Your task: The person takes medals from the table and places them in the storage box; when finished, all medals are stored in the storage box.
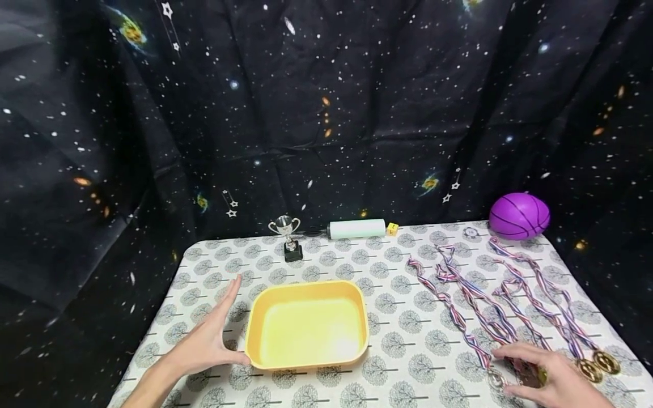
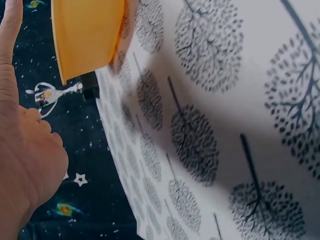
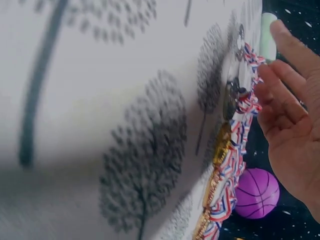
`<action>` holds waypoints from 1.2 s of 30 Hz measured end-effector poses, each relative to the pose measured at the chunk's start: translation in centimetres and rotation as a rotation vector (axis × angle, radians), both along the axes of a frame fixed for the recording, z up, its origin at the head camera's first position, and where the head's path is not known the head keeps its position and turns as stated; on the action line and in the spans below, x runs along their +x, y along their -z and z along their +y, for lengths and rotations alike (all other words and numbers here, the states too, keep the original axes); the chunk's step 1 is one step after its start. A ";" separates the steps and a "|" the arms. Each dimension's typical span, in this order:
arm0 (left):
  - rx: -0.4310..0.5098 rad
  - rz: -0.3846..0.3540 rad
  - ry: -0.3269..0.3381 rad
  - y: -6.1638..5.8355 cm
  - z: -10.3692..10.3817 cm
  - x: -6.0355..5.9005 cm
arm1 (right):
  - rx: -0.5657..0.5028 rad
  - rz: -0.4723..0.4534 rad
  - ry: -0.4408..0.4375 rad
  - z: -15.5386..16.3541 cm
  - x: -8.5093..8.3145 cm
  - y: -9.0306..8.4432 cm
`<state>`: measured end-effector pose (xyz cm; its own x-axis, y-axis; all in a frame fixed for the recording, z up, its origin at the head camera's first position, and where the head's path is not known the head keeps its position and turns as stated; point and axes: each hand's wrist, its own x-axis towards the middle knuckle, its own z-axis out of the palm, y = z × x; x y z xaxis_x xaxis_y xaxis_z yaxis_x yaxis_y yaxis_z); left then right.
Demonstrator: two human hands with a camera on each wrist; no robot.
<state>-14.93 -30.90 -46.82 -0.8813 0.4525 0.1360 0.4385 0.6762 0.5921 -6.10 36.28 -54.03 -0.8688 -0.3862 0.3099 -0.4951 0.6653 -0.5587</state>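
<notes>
A yellow rectangular tray (image 1: pixel 308 362) lies on the tablecloth in front of me. My left hand (image 1: pixel 206 343) is at its left side, fingers straight and spread. The left thumb tip meets the tray's front left corner in the head view; whether it presses cannot be told. Over on the right, several medals with striped red, white and blue ribbons (image 1: pixel 459 323) are laid out. My right hand (image 1: pixel 551 374) is above the medals' front ends, near a silver medal (image 1: pixel 496 378), with its fingers loosely extended. Two gold medals (image 1: pixel 606 361) lie to its right. Other medals are partly hidden under this hand.
Along the back stand a small silver trophy cup (image 1: pixel 285 226) on a black base, a pale green cylinder (image 1: pixel 357 229) lying on its side, and a yellow letter cube (image 1: pixel 392 229). A purple basketball (image 1: pixel 519 216) sits at the back right corner. A dark star-print curtain (image 1: pixel 326 113) hangs behind.
</notes>
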 end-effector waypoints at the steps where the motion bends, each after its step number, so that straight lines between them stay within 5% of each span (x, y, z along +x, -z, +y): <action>1: -0.001 -0.003 0.010 0.2 0.1 0.0 | 0.003 0.012 0.002 0.0 0.0 0.3; 12: -0.059 0.017 0.051 1.5 1.1 0.8 | 0.004 0.189 -0.123 0.2 -0.2 2.7; 20: -0.063 0.022 0.052 1.9 1.2 0.8 | 0.031 0.047 -0.145 0.2 -0.2 2.5; 36: -0.074 0.052 0.045 1.8 1.2 1.0 | 0.098 0.129 -0.075 -0.6 -0.3 2.1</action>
